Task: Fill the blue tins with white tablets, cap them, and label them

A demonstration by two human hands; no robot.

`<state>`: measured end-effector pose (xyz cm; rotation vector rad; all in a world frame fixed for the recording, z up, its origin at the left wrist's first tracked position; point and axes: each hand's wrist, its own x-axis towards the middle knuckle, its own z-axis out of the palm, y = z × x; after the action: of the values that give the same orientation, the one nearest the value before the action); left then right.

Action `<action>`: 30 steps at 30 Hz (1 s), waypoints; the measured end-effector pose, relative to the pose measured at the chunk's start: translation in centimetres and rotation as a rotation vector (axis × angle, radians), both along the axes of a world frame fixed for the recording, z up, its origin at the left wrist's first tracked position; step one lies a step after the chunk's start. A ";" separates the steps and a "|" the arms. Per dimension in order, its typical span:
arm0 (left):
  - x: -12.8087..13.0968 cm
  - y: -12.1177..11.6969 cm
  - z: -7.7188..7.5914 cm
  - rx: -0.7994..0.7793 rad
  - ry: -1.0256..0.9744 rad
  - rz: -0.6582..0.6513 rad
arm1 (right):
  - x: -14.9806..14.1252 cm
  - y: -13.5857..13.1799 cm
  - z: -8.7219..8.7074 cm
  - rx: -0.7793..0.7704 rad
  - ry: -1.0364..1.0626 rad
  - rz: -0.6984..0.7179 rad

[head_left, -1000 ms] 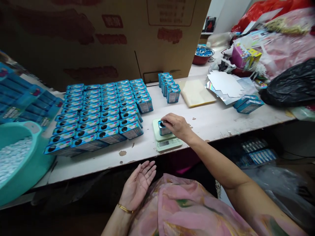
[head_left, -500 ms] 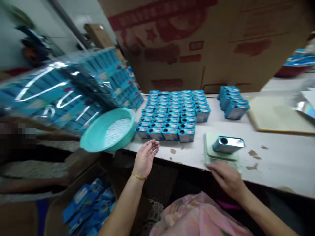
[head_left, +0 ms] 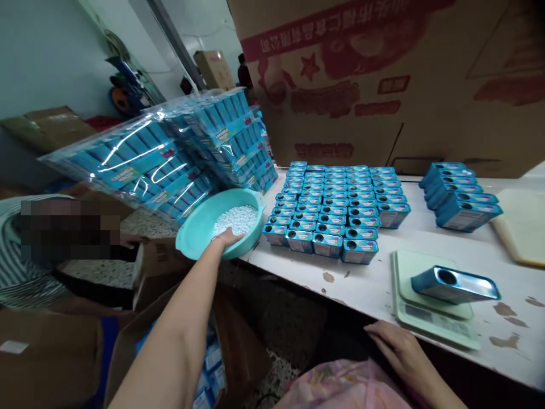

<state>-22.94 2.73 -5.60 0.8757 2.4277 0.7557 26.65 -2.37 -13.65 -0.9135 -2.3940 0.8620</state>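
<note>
My left hand (head_left: pixel 230 236) reaches into a turquoise basin (head_left: pixel 191 227), touching a heap of small white pellets (head_left: pixel 240 218). Its thumb is stretched out, while the fingertips are partly hidden among the pellets. At the table's front edge, my right hand (head_left: pixel 398 343) rests empty with its fingers extended. Beyond it stands a pale green scale (head_left: pixel 434 324), bearing a blue tin (head_left: pixel 457 285) with a dark round opening in its silvery top. Rows of similar blue tins (head_left: pixel 326 213) stand between the basin and the scale.
Plastic-wrapped stacks of blue packs (head_left: pixel 157 159) lean behind the basin. A large cardboard box (head_left: pixel 361 85) backs the table (head_left: pixel 298 267). More tins (head_left: pixel 464 196) and a cream board (head_left: pixel 523 221) lie right. Below left, a carton (head_left: pixel 242 346) holds blue packs; a person sits beyond.
My left hand has moved left from above the table edge into the basin. My right hand has drawn back from the scale to the table edge. The view has turned left.
</note>
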 end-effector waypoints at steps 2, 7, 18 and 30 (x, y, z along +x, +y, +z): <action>-0.3 0.5 -0.7 -0.079 -0.047 -0.019 | 0.7 -0.3 -0.6 -0.010 -0.011 -0.043; 0.5 2.2 -2.4 -0.163 -0.245 -0.047 | 1.6 -0.6 -1.8 -0.025 -0.024 -0.097; 2.1 2.2 -1.0 0.243 -0.845 0.008 | 1.1 0.7 0.2 -0.062 -0.094 -0.022; 0.9 1.4 2.1 1.049 -1.130 0.372 | 3.2 -0.8 -1.2 -0.093 -0.103 -0.137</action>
<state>-22.04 4.09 -3.48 0.1072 1.0771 2.0290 29.90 -3.17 -14.89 -1.1693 -2.3609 0.9004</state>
